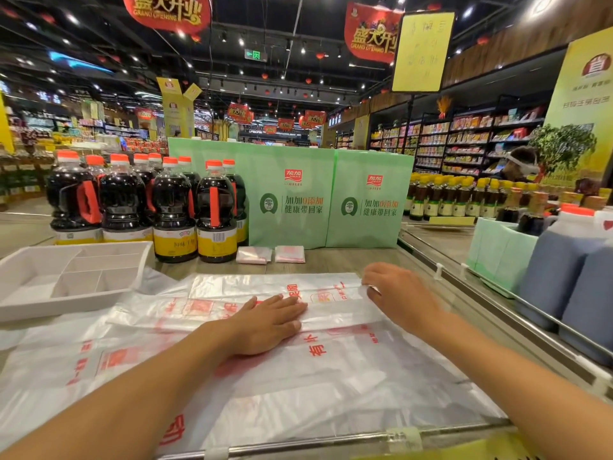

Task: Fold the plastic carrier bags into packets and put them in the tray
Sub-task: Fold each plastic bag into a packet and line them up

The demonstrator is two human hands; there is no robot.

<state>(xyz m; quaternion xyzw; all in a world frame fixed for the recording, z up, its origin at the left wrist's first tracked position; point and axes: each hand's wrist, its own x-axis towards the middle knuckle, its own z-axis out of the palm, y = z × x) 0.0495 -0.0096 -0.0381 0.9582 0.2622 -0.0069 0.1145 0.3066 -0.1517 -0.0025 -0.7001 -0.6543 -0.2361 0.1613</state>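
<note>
Plastic bag (199,310), red print: left hand (268,323) pressing flat, right hand (398,293) pinching fold; banner (371,34): GRAND OPENING.

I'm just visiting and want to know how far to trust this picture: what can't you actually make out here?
Head view only.
- The pile of carrier bags: count unclear; see-through layers overlap.
- Print on the top bag: partly covered by the left hand pressing flat and the right hand pinching its edge.
- The tray: left end cut off by the frame edge.
- The yellow sign: writing blurred.
</note>
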